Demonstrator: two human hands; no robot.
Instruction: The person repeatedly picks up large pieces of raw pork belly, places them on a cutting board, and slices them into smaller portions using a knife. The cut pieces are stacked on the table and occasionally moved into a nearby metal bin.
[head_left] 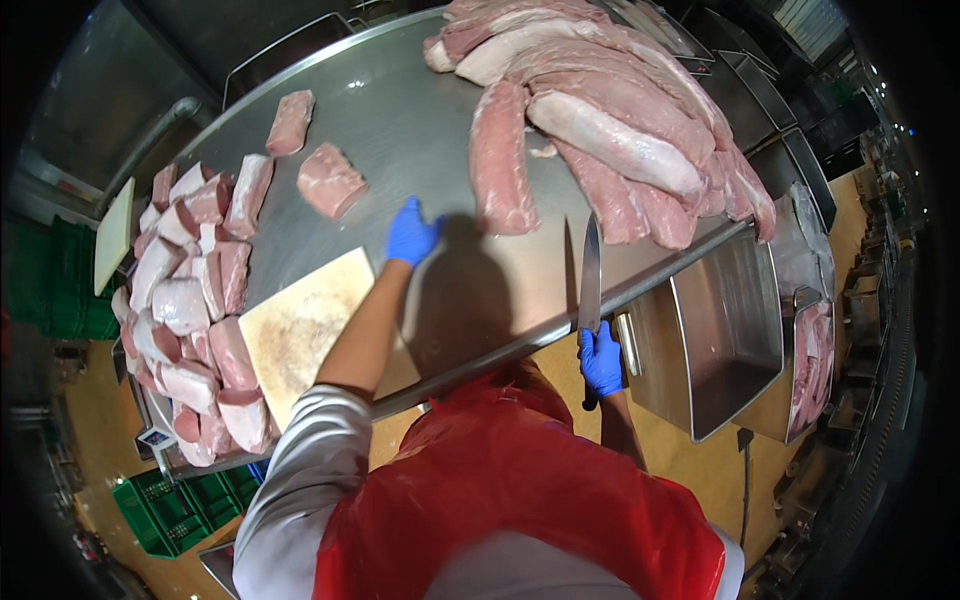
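In a blue glove, my left hand (412,234) reaches over the steel table (400,130), fingers stretched out, holding nothing. It is just past the far right corner of a worn white cutting board (310,320). A cut chunk of pale pink meat (331,181) lies to its left, and a long strip of meat (501,160) to its right. My right hand (600,360), also gloved in blue, is closed round the handle of a long knife (591,265). The blade points away from me, over the table's front edge.
Long meat pieces (615,120) are heaped at the far right. Many cut chunks (180,305) crowd the left side. A deep steel bin (715,340) stands against the table's right edge. Green crates (165,515) sit on the floor at lower left.
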